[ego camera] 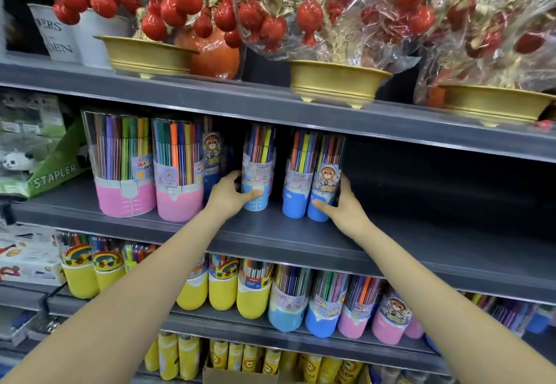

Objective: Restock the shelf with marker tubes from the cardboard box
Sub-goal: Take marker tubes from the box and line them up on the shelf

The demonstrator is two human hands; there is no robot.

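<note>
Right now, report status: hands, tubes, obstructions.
Left hand grips light-blue tube on middle shelf. Right hand grips bear-label blue tube. Both tubes upright. Shelf bare to the right.

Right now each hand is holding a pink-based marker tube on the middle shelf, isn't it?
Not quite: the tubes are blue-based, not pink. The head view shows the left hand gripping one blue-based tube and the right hand gripping another blue-based tube, both standing on the middle shelf. The pink-based tubes stand untouched further left.
</note>
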